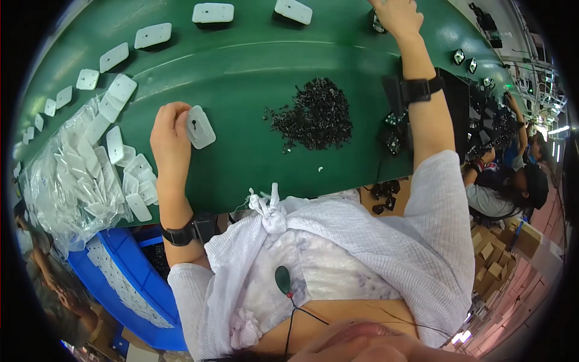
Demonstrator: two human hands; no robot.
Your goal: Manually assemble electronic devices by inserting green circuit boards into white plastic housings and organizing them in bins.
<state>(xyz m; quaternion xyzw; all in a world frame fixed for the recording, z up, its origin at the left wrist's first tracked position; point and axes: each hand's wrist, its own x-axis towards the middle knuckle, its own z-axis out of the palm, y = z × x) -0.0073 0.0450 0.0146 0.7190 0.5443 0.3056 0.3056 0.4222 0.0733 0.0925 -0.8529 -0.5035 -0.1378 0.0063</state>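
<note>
My left hand (169, 134) is closed, its thumb and fingers pinching the edge of a white plastic cover plate (202, 129) with rounded corners and a dark slot. That plate is tilted above the green table (241, 78). At the far right, my right hand (399, 17) stretches out to the top edge of the view, where its fingertips are partly cut off. Just beside its fingers stands a small dark, shiny part (378, 23). Between my arms lies a loose heap of small black pieces (319, 114).
White plates curve along the far side, one (213, 12) at the top. On the left, a clear plastic bag (66, 181) bulges with more plates, above a blue bin (129, 283). Dark shiny parts (393, 142) lie near my right forearm. People work at right.
</note>
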